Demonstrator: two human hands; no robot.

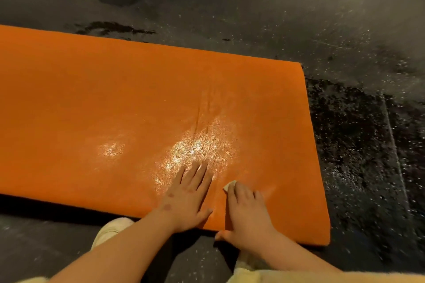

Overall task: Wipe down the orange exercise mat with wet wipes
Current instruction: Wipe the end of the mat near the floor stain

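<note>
At the near edge of the orange foam exercise mat, a small pale wet wipe is pressed under the flat fingers of the right hand; the left hand is spread empty. The mat could be rucked by hard strokes.

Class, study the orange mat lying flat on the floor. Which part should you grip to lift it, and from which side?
Grip the orange mat at its near right corner, coming from the near side. Two free edges meet there, and the thick edge likely offers something to pinch; the flat middle gives no hold.
</note>
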